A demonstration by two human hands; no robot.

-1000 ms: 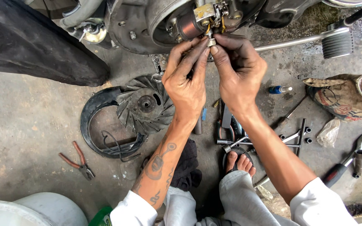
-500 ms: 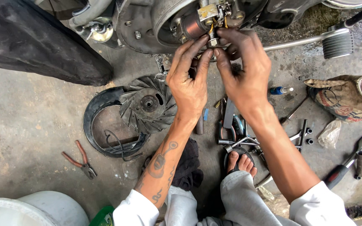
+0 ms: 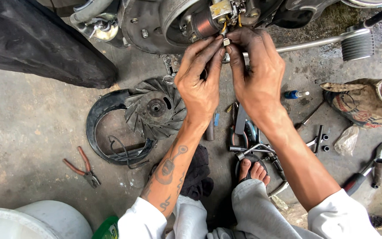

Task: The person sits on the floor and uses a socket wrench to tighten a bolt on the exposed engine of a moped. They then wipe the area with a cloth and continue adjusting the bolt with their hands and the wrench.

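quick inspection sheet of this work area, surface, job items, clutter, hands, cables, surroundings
surface: bare stained concrete floor, damp patch at upper right.
job's things: small metal connector pinched at both hands' fingertips, just below the engine's copper coil.
clutter: finned fan wheel lying in a black shroud; red-handled pliers; ratchet wrench; tool pile by the sandalled foot; small blue-capped bottle.
grippers: left hand and right hand both greasy, fingers closed on the connector.
cables: yellow wires running up from the connector.
surroundings: black tyre, kick-start lever, cloth sack, white bucket.
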